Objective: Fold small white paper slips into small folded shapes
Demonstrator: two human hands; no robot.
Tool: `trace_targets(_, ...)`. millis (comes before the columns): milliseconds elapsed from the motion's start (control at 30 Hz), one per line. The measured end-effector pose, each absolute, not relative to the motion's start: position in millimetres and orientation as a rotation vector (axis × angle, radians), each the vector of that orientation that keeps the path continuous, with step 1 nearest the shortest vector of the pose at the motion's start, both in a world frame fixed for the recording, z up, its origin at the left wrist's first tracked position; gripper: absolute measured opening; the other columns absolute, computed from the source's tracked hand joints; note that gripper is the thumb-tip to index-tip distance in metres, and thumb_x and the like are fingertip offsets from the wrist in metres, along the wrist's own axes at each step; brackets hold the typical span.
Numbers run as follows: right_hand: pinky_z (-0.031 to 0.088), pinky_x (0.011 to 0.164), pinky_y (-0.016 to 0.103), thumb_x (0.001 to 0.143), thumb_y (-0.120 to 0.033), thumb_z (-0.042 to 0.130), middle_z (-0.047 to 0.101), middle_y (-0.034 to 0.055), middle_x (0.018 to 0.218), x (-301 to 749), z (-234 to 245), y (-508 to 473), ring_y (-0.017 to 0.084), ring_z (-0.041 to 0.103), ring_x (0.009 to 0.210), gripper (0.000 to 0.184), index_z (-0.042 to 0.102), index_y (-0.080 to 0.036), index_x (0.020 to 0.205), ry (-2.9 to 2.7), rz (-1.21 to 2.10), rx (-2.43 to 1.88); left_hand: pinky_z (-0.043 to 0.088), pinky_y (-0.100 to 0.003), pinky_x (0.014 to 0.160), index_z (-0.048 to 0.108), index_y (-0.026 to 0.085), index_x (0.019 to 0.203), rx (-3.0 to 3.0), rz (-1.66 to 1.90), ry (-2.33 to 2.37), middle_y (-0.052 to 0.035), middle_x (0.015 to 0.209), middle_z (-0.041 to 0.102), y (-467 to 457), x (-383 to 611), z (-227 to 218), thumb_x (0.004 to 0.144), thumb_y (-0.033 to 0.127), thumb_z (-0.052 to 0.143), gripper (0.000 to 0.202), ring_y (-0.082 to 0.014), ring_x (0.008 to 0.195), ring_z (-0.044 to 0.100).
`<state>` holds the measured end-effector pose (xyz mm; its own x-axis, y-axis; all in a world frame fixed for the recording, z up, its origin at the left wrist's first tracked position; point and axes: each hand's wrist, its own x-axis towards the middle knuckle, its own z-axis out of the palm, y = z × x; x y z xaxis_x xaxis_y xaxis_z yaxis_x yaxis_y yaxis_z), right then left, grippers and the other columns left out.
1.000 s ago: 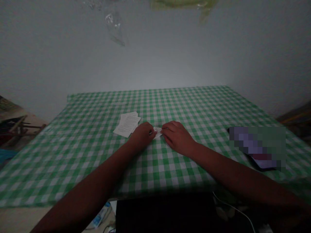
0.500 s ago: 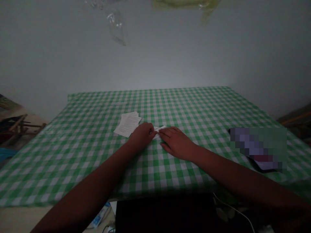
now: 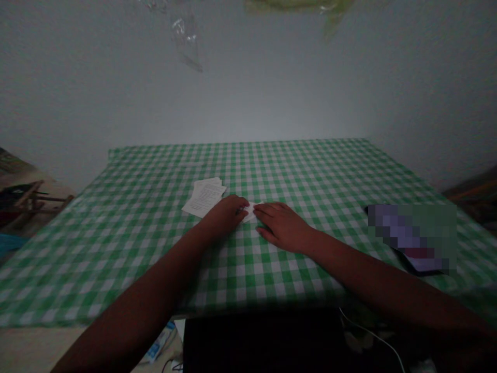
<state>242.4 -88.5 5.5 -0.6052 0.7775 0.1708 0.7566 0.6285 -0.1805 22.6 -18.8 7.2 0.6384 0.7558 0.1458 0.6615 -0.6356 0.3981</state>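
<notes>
A small piece of white paper [image 3: 250,211] lies on the checked tablecloth between my two hands and is mostly covered by them. My left hand [image 3: 228,211] has its fingers curled, with thumb and fingertips at the paper's left side. From the right, my right hand [image 3: 285,224] lies flat with its fingers stretched out. Its fingertips press on the paper's right edge, and the thumb is apart below. Just beyond my left hand rests a loose stack of printed paper sheets [image 3: 204,198], fanned a little.
A green-and-white checked cloth [image 3: 303,171] covers the table. Toward the right edge lies a phone [image 3: 411,241], its screen blurred out. Behind the table stands a pale wall [image 3: 248,93]. A white cable [image 3: 373,334] hangs below the front edge at right.
My left thumb and fingertips have parted slightly, and more of the paper shows flatter between the hands. My right hand has hardly moved. The stack and phone stay put.
</notes>
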Motion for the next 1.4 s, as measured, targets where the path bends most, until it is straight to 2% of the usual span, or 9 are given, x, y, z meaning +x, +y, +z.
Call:
trace_targets(167, 0.033, 0.111, 0.051, 0.101, -0.039, 0.04, 0.048, 0.0125, 0.149, 241.1, 7.7, -89.3, 0.029, 0.043, 0.135, 0.049, 0.049, -0.018, 0.144, -2.64, 0.087, -1.258, 0.048, -0.038, 0.098, 0.063, 0.017, 0.114, 2.545, 0.408, 1.074, -0.0092, 0.114, 0.065, -17.3, 16.3, 10.4, 0.089, 0.02, 0.054, 0.027, -0.0219, 0.107, 0.061)
trace_targets(300, 0.032, 0.112, 0.049, 0.101, -0.041, 0.039, 0.047, 0.0116, 0.149, 241.2, 8.6, -89.5, 0.029, 0.041, 0.136, 0.049, 0.048, -0.021, 0.145, -2.638, 0.056, -1.28, 0.049, -0.037, 0.097, 0.061, 0.016, 0.121, 2.517, 0.352, 1.05, -0.0099, 0.117, 0.063, -17.9, 15.2, 14.6, 0.09, 0.02, 0.053, 0.032, -0.0214, 0.107, 0.061)
trace_targets(500, 0.024, 0.11, 0.066, 0.097, -0.051, 0.045, 0.032, 0.0116, 0.158, 237.0, 8.1, -90.7, 0.04, 0.024, 0.144, 0.049, 0.053, -0.032, 0.141, -2.535, -0.029, -1.475, 0.049, -0.038, 0.097, 0.06, 0.018, 0.122, 2.495, 0.339, 1.064, -0.0089, 0.116, 0.063, -17.0, 15.7, 15.1, 0.089, 0.019, 0.054, 0.033, -0.0213, 0.106, 0.061)
trace_targets(767, 0.027, 0.103, 0.075, 0.097, -0.051, 0.047, 0.034, 0.0115, 0.157, 252.6, 5.1, -80.8, 0.045, 0.025, 0.143, 0.045, 0.057, -0.034, 0.137, -2.458, -0.073, -1.618, 0.051, -0.039, 0.095, 0.062, 0.019, 0.117, 2.488, 0.367, 1.065, -0.0093, 0.117, 0.064, -16.1, 14.8, 12.3, 0.087, 0.019, 0.054, 0.032, -0.022, 0.105, 0.062)
trace_targets(1000, 0.026, 0.101, 0.077, 0.097, -0.054, 0.044, 0.033, 0.0122, 0.159, 263.6, 3.7, -77.1, 0.047, 0.026, 0.142, 0.05, 0.052, -0.034, 0.142, -2.468, -0.039, -1.68, 0.048, -0.038, 0.1, 0.064, 0.021, 0.12, 2.507, 0.385, 1.042, -0.0087, 0.118, 0.064, -17.3, 14.0, 13.1, 0.088, 0.018, 0.054, 0.033, -0.0214, 0.108, 0.061)
trace_targets(1133, 0.03, 0.101, 0.072, 0.096, -0.053, 0.046, 0.038, 0.0133, 0.155, 259.5, 7.6, -78.9, 0.045, 0.031, 0.139, 0.05, 0.055, -0.029, 0.139, -2.435, -0.059, -1.683, 0.046, -0.038, 0.102, 0.065, 0.022, 0.122, 2.555, 0.36, 0.979, -0.0089, 0.118, 0.062, -21.0, 14.6, 16.7, 0.091, 0.015, 0.052, 0.035, -0.0201, 0.108, 0.059)
trace_targets(1233, 0.035, 0.1, 0.06, 0.098, -0.046, 0.047, 0.049, 0.0123, 0.146, 253.8, 12.6, -78.9, 0.038, 0.041, 0.13, 0.042, 0.061, -0.026, 0.132, -2.354, -0.087, -1.604, 0.047, -0.038, 0.099, 0.067, 0.021, 0.121, 2.614, 0.375, 0.971, -0.009, 0.114, 0.061, -23.6, 18.8, 14.8, 0.091, 0.014, 0.052, 0.034, -0.0198, 0.104, 0.059)
trace_targets(1333, 0.039, 0.092, 0.047, 0.098, -0.038, 0.048, 0.064, 0.01, 0.122, 249.2, 13.8, -76.0, 0.03, 0.05, 0.113, 0.031, 0.07, -0.024, 0.115, -2.301, -0.051, -1.532, 0.047, -0.037, 0.098, 0.069, 0.019, 0.117, 2.651, 0.407, 0.949, -0.0095, 0.111, 0.061, -27.1, 27.3, 10.5, 0.092, 0.019, 0.055, 0.029, -0.0201, 0.103, 0.059)
trace_targets(1400, 0.04, 0.085, 0.042, 0.096, -0.035, 0.052, 0.068, 0.008, 0.106, 247.8, 11.2, -73.0, 0.027, 0.052, 0.102, 0.025, 0.072, -0.023, 0.106, -2.299, 0.02, -1.523, 0.048, -0.037, 0.098, 0.069, 0.021, 0.116, 2.64, 0.415, 0.944, -0.0084, 0.109, 0.062, -30.0, 33.4, 8.1, 0.093, 0.021, 0.055, 0.027, -0.0198, 0.103, 0.059)
